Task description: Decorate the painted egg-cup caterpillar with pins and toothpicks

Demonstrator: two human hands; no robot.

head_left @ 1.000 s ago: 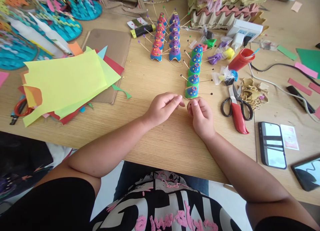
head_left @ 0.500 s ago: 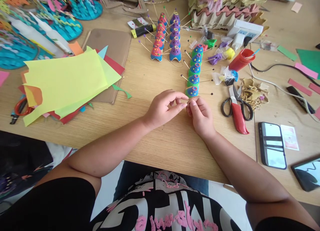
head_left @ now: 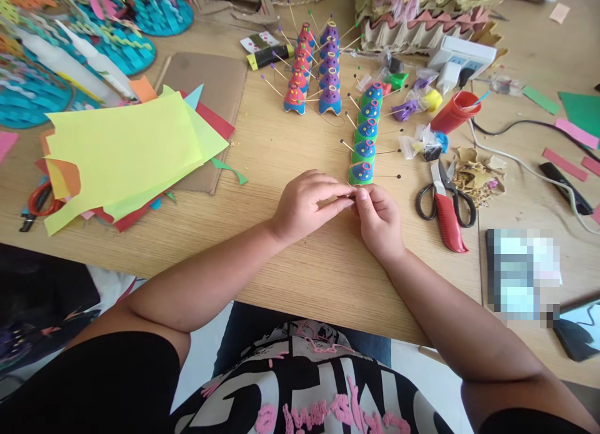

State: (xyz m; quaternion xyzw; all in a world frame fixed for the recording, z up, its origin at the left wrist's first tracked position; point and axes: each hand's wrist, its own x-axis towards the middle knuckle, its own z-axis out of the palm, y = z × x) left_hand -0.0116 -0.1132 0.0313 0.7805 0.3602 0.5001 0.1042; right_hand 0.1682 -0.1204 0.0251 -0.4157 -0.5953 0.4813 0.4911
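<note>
My left hand (head_left: 307, 206) and my right hand (head_left: 379, 220) meet fingertip to fingertip over the table. Both are closed in a pinch, and whatever lies between the fingers is too small and covered to make out. Just beyond them is a blue and green egg-carton caterpillar (head_left: 367, 132), with dot eyes, pink rings and black-tipped sticks poking out of its sides. Farther back stand a red and blue caterpillar (head_left: 298, 77) and a purple and blue caterpillar (head_left: 330, 74), both with sticks in them.
Scissors (head_left: 445, 202) lie right of my hands, beside carton scraps (head_left: 478, 174). A red cup (head_left: 454, 113), bagged clay (head_left: 407, 109) and a white power adapter (head_left: 462, 59) sit behind. Coloured paper (head_left: 126, 140) covers cardboard (head_left: 206, 90) at left. Egg cartons (head_left: 417, 34) are stacked at the back.
My left fingers and thumb have drawn slightly closer together at the pinch. Both hands stay in nearly the same place, and the caterpillars have not moved.
</note>
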